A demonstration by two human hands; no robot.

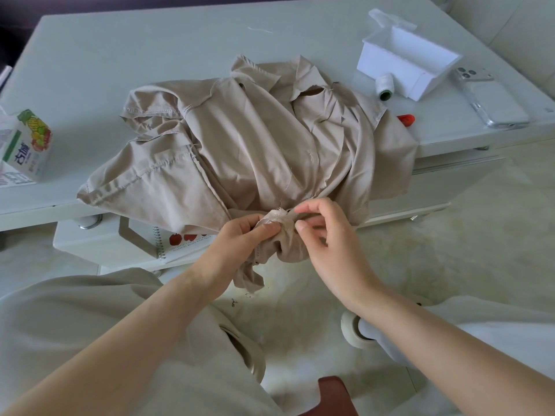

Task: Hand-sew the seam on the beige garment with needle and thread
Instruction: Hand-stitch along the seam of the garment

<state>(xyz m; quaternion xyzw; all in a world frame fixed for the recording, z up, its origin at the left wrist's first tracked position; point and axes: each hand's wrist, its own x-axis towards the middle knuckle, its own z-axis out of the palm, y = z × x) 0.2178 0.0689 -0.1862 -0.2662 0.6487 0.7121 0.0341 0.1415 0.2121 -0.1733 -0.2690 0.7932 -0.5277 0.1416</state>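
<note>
Pinching the frayed seam point(277, 216) of the beige garment point(255, 139) in the left hand point(240, 238) — stretched sideways to the right hand point(327, 235) just beside, fingertips point(300, 226) narrow, grip unclear.

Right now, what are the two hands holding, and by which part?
The left hand and right hand both pinch the beige fabric garment at its frayed seam edge.

Left hand point(240, 240) and right hand point(326, 238) bare, forearms uncovered to the frame's edge. Loose pale beige trousers point(90, 325), slanted pocket point(240, 340) on the left thigh, rounded white shoe point(353, 330) showing.
</note>
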